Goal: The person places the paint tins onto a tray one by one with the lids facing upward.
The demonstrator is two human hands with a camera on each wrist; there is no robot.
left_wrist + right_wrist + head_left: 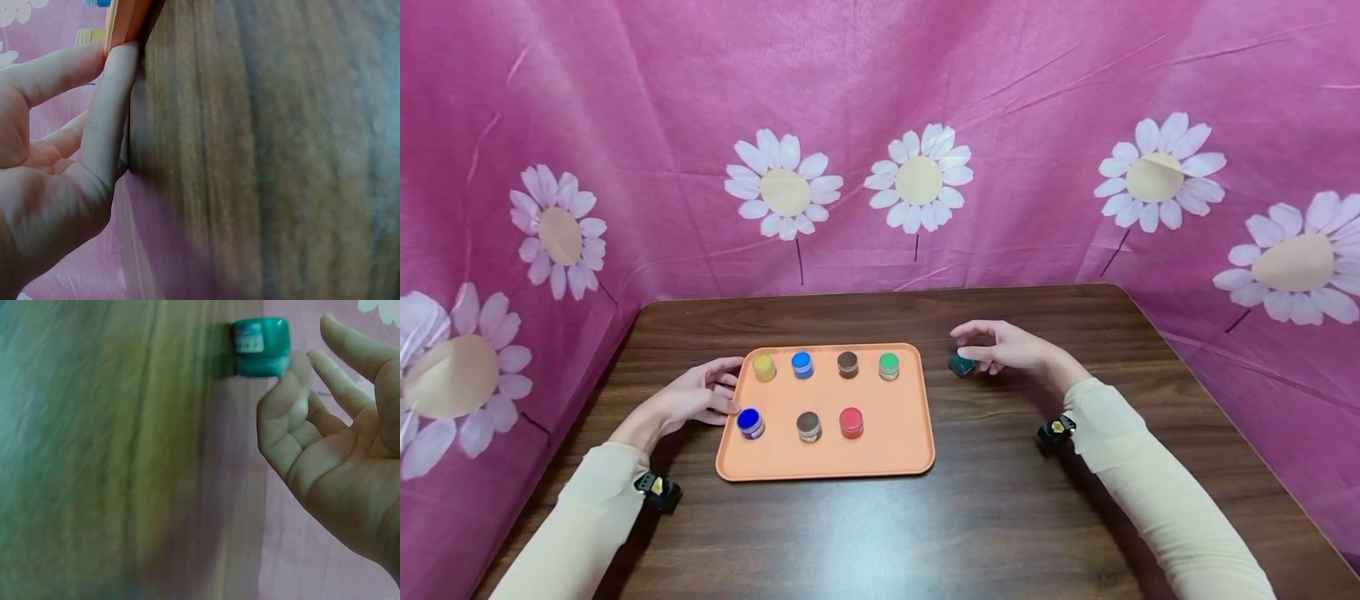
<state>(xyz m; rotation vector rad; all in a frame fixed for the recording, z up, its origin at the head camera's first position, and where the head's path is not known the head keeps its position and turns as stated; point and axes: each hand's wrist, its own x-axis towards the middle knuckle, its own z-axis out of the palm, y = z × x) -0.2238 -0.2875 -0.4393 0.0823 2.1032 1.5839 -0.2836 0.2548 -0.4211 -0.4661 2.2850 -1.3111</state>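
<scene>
My left hand [703, 393] is at the left side of an orange tray [891, 457], pinching its rim between the fingers, as the left wrist view shows. Small paint jars stand on the tray. The far row has yellow [764, 367], light blue [802, 365], dark brown [847, 364] and green [889, 366] ones. Nearer are dark blue [750, 423], brown [808, 427] and red [851, 422] jars. Right of the tray, a dark green jar [262, 347] is beside my right hand [1006, 346]. Its fingers are loosely bent, not closed round the jar.
Everything is on a dark wood-grain table [1000, 517]. A pink cloth [865, 75] with white daisies hangs behind it and at both sides. Each wrist wears a small black camera, such as the right one [1056, 431].
</scene>
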